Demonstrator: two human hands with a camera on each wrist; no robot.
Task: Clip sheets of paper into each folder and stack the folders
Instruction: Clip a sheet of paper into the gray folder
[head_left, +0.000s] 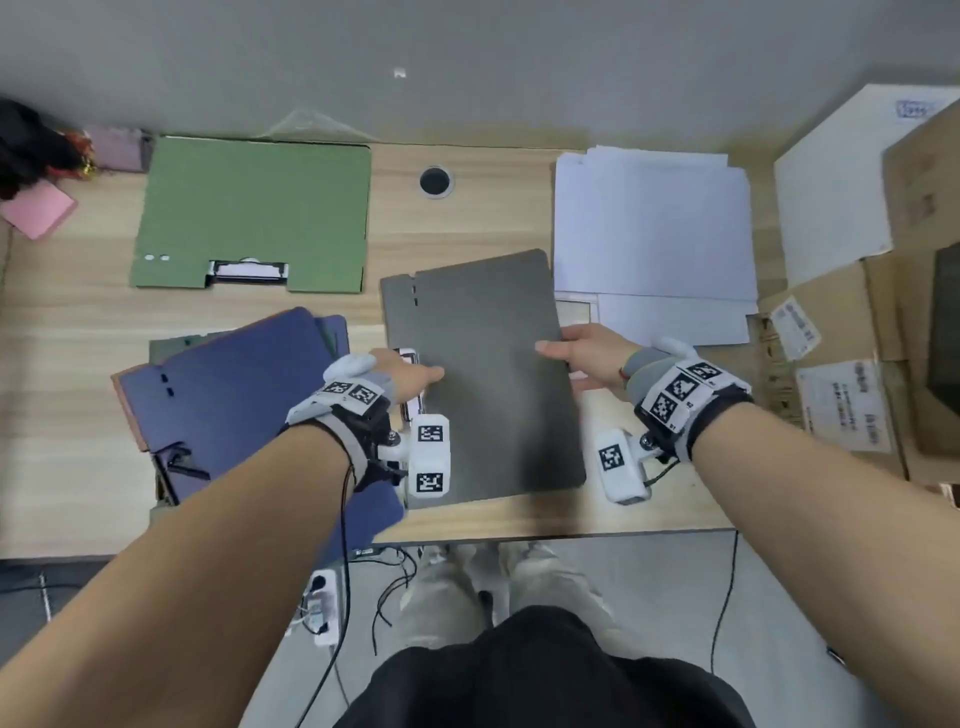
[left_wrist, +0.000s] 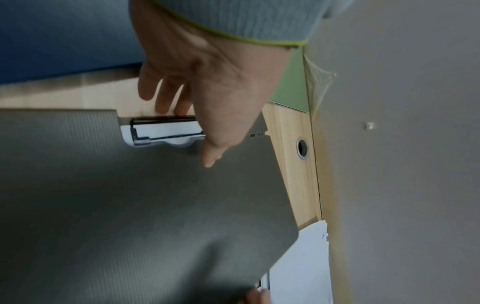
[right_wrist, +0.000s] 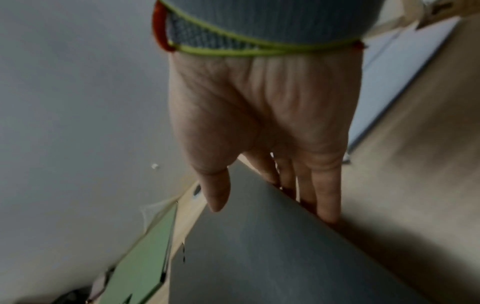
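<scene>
Holding a thin, stiff-looking grey folder (head_left: 483, 374) above the bench (head_left: 78, 467), left hand (head_left: 410, 376) and right hand (head_left: 582, 358) pinch opposite side edges, thumbs on top.

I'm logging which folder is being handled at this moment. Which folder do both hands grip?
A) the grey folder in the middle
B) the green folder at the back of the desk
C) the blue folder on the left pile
A: the left hand and right hand each hold a side edge of the grey folder; the green folder lies untouched.
</scene>
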